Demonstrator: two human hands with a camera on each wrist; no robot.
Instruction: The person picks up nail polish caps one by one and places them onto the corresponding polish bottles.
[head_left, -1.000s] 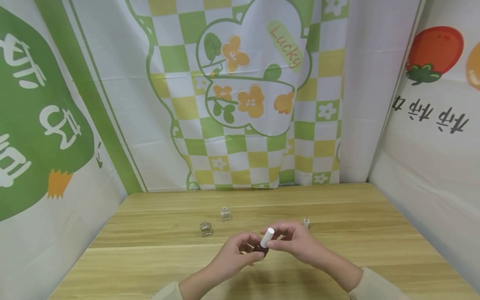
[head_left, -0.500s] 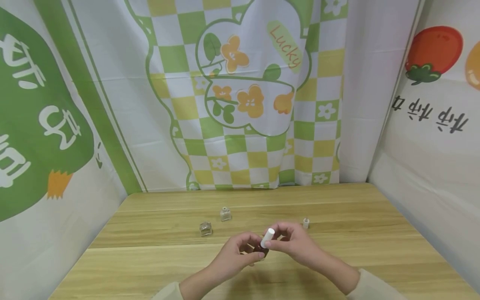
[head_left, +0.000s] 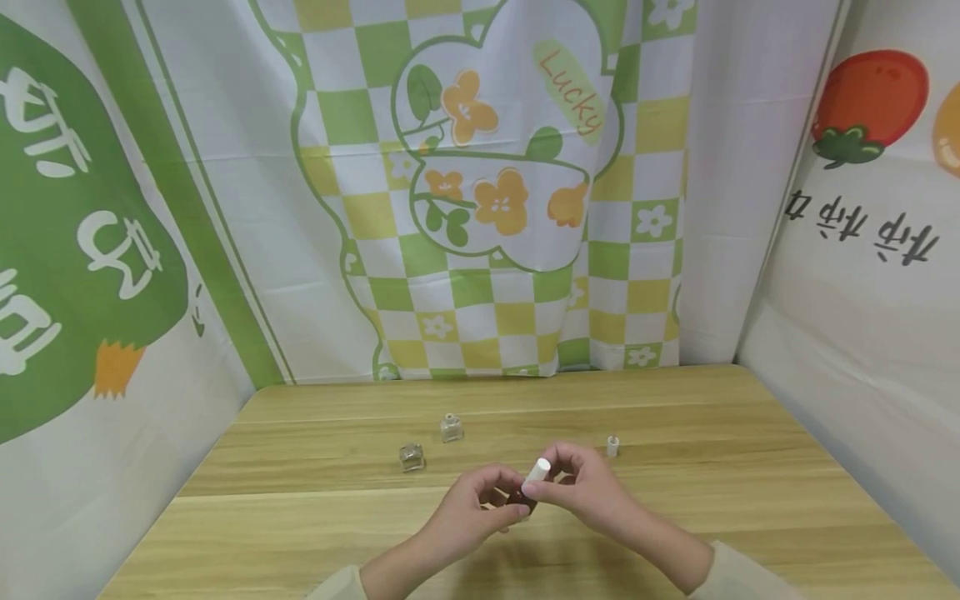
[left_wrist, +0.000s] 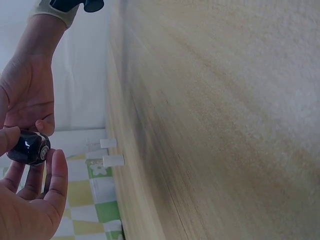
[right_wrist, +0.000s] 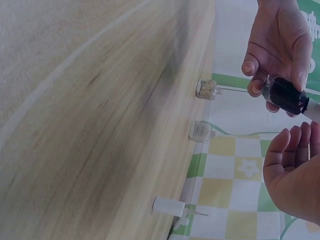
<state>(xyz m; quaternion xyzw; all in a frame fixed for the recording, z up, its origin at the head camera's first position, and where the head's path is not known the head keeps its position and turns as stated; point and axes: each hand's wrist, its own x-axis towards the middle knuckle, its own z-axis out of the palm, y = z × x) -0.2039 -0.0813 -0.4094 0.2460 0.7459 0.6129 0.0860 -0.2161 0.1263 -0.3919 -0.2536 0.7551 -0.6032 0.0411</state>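
A dark nail polish bottle [right_wrist: 286,95] with a white cap [head_left: 537,471] is held up over the table, between both hands. My left hand [head_left: 471,510] grips the bottle's dark glass between thumb and fingers. My right hand [head_left: 588,486] pinches the white cap from the right, its thumb on the cap's near side. In the left wrist view the bottle's round-shouldered body [left_wrist: 29,148] shows its base, while the cap is hidden there. The cap and bottle meet; whether the thread is tight cannot be told.
Two uncapped clear glass bottles, one with glittery contents [head_left: 412,457] and one paler [head_left: 451,428], stand on the wooden table [head_left: 315,467] to the left. A white brush cap [head_left: 612,447] stands brush-up at right. Two white caps [left_wrist: 113,160] show in the left wrist view.
My right hand has shifted slightly left and down along the white cap, its thumb now closer to the bottle. My left hand and the bottle have stayed nearly still.
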